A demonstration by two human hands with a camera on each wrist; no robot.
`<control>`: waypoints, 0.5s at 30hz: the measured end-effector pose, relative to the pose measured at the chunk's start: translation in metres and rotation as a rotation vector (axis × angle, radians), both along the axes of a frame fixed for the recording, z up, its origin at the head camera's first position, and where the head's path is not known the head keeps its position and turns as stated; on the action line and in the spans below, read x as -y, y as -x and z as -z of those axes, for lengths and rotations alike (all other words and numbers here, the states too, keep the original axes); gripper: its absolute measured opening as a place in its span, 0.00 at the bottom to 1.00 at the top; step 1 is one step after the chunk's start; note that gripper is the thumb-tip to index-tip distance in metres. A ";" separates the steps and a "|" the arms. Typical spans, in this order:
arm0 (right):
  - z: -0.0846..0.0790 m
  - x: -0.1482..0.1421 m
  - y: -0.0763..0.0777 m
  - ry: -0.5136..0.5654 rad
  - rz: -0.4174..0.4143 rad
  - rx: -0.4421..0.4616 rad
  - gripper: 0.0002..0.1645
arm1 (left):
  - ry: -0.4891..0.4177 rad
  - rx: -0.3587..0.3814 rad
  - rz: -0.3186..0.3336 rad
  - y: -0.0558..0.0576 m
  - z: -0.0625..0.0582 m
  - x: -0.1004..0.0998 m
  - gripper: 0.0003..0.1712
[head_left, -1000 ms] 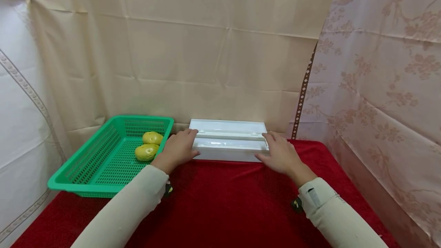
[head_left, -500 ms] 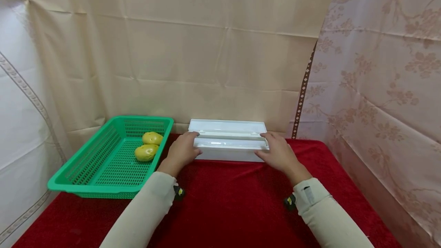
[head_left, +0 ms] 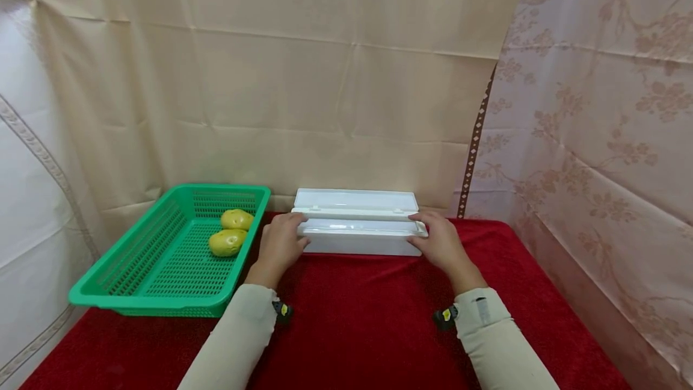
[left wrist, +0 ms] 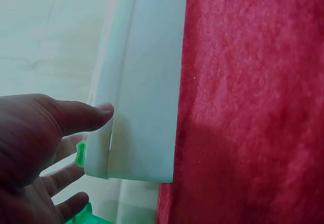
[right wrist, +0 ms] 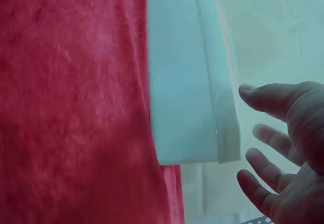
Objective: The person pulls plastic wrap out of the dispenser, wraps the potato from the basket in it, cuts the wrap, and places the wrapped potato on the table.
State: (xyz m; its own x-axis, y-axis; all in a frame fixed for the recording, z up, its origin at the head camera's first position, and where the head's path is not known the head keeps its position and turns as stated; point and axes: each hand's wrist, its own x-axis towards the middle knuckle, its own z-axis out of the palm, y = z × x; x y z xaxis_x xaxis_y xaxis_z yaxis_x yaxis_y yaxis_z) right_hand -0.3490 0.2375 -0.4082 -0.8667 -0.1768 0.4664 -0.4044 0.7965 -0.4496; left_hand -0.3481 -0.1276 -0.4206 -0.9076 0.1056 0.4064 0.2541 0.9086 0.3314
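Between left hand (head_left: 278,248) and right hand (head_left: 445,248), apart and unclamped, got white box (head_left: 360,244) laid lengthwise with lid (head_left: 357,200) raised, likely for even two-ended control.

My left sleeve (head_left: 230,342) is long and pale cream; my right sleeve (head_left: 503,348) matches, with a greyish patch (head_left: 484,312) near its cuff (head_left: 468,301). The left wrist device (head_left: 282,313) and right wrist device (head_left: 443,318) are small, black and yellow-marked. My left hand (head_left: 279,245) and right hand (head_left: 441,242) are bare.
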 end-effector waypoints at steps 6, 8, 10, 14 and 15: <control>0.010 0.004 -0.001 0.062 0.057 0.043 0.25 | 0.003 -0.018 -0.004 0.000 0.001 0.002 0.17; 0.014 0.005 0.000 0.073 0.073 0.032 0.22 | -0.001 -0.023 -0.005 0.001 0.001 0.003 0.15; 0.019 0.005 0.000 0.079 0.082 0.011 0.18 | -0.004 -0.028 -0.010 0.001 0.001 0.004 0.14; 0.026 0.005 0.002 0.070 0.069 -0.038 0.13 | -0.006 -0.033 -0.021 0.000 0.001 0.005 0.13; 0.028 0.005 0.003 0.070 0.066 -0.046 0.12 | -0.004 -0.034 -0.023 -0.001 0.001 0.006 0.13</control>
